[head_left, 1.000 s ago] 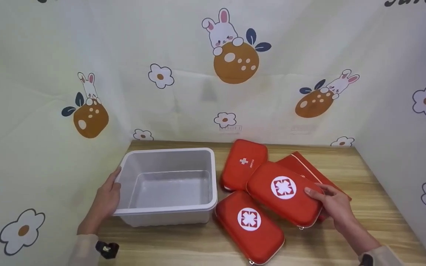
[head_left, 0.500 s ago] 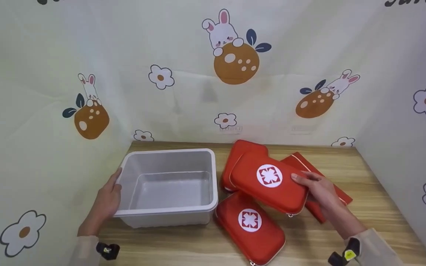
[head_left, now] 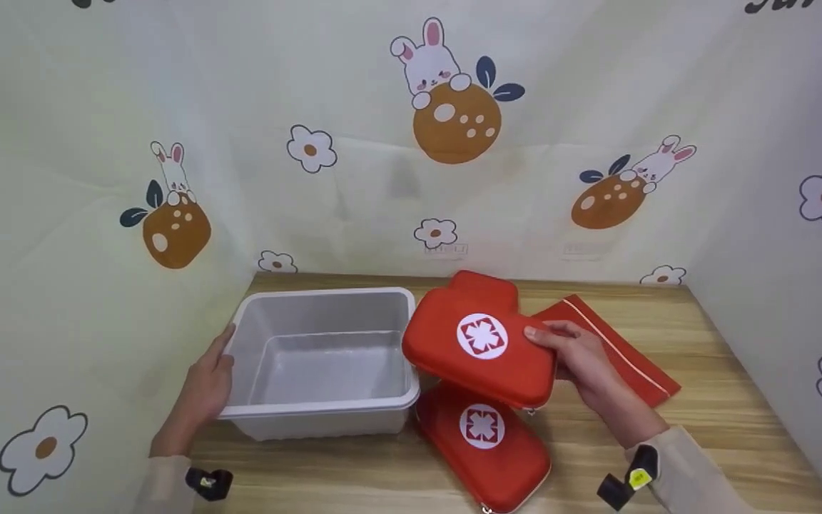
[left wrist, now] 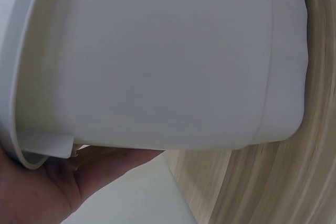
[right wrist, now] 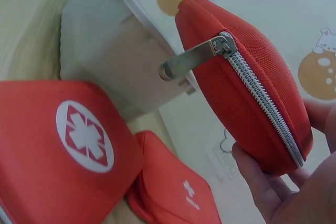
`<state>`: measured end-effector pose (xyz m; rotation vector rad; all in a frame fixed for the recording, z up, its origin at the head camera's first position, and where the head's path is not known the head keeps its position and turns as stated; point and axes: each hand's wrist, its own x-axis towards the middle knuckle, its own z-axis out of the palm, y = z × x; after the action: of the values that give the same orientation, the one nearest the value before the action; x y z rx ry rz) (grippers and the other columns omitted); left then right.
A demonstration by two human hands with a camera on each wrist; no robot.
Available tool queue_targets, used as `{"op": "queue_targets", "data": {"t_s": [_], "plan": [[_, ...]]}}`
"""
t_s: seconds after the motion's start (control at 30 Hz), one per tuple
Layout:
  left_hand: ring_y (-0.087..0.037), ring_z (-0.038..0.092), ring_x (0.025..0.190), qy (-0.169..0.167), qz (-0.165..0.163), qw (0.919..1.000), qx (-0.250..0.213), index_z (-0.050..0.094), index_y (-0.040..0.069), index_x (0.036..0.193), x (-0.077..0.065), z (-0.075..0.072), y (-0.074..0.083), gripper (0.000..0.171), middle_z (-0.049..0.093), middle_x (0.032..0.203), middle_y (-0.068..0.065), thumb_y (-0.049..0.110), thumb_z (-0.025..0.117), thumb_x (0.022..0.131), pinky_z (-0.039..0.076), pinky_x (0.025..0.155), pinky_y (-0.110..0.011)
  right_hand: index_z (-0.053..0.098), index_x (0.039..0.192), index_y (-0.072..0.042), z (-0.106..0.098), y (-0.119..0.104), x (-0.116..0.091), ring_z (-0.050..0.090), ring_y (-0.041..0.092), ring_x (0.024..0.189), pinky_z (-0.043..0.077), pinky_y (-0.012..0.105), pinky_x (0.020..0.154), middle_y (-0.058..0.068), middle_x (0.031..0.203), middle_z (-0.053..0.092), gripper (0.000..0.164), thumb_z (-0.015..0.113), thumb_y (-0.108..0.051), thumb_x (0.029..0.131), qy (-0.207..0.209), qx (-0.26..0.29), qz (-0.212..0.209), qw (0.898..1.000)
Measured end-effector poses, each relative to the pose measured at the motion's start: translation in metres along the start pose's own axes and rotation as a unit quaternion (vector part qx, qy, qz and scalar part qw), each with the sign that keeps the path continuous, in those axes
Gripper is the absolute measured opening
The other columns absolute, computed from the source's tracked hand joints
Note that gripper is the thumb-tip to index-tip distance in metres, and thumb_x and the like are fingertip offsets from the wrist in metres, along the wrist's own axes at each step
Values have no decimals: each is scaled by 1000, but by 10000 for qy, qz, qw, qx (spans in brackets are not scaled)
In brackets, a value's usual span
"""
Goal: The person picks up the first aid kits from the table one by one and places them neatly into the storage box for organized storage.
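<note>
Emblem (head_left: 482, 335) up, a red case (head_left: 481, 370) hung above two more cases (head_left: 504, 464) beside the bin (head_left: 318, 422), its long axis slanting from far left to near right, its right end pinched in the right hand's grip (head_left: 586, 360); the left hand (head_left: 207, 382) touched the bin, its closure unclear.

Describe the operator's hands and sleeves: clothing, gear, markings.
Left hand and right hand: no gloves. Left sleeve and right sleeve: plain, pale cream. Black left device and black right device near the wrists; the latter bears a yellow patch.
</note>
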<state>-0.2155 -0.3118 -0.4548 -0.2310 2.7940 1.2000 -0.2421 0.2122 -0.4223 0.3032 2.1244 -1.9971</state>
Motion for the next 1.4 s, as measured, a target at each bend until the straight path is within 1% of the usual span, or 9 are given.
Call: {"op": "queue_targets", "data": {"t_s": [0.1,0.33,0.53,0.63,0.8,1.03,1.13,1.3,1.4], "plan": [[-44,4,155,22,-4,10000,0,2,13,162,0,1,-1,57,4,168,-20,21,17,108,8,126,-61,49,135,-4,11,-2,1,75,15,80,63,29,74,-1,98,73,66,76,-41,87,-142,-134,-13,9998],[-45,7,154,30,58,10000,57,3,13,162,-1,1,-1,57,7,168,-22,18,19,107,10,126,-60,51,133,-6,39,-10,7,76,15,78,63,29,70,4,99,73,61,77,-35,86,-236,-65,40,9997],[-45,6,154,26,67,10000,64,2,13,162,1,0,-1,57,5,168,-21,21,17,108,9,125,-62,57,131,-8,65,-15,14,75,16,77,63,29,67,8,106,73,58,79,-35,84,-342,-140,20,9993],[-44,5,155,12,27,10000,58,1,13,162,1,1,-2,58,4,168,-20,21,17,108,10,125,-62,60,129,-10,77,-19,17,74,16,79,63,30,69,10,110,72,57,80,-35,82,-353,-207,40,9992],[-44,6,155,45,-24,10000,51,3,14,162,1,2,-2,57,5,168,-19,20,18,107,10,125,-61,63,128,-12,98,-23,19,74,19,85,63,33,78,10,115,72,56,81,-37,81,-474,-263,87,9985],[-43,6,155,92,-17,9999,42,4,14,163,1,2,-2,57,5,168,-19,19,19,107,10,126,-61,63,130,-10,119,-21,19,74,21,90,63,36,85,12,121,70,57,79,-38,84,-597,-265,9,9979],[-44,7,155,110,34,9999,59,5,14,162,0,2,-2,57,7,168,-20,19,19,107,10,126,-60,62,132,-10,127,-23,21,74,20,91,63,35,85,11,119,71,58,79,-39,84,-620,-280,5,9977],[-44,9,154,102,37,9999,59,5,14,163,0,2,-3,57,9,167,-21,19,18,107,11,126,-60,63,132,-9,143,-31,22,76,19,87,62,36,87,10,110,76,57,78,-38,85,-690,-355,7,9970],[-44,9,155,96,13,9999,59,5,14,163,0,3,-3,58,9,168,-21,18,19,107,12,126,-60,63,132,-10,152,-35,23,76,20,88,62,37,88,9,109,76,58,78,-39,85,-714,-448,63,9964]]}}
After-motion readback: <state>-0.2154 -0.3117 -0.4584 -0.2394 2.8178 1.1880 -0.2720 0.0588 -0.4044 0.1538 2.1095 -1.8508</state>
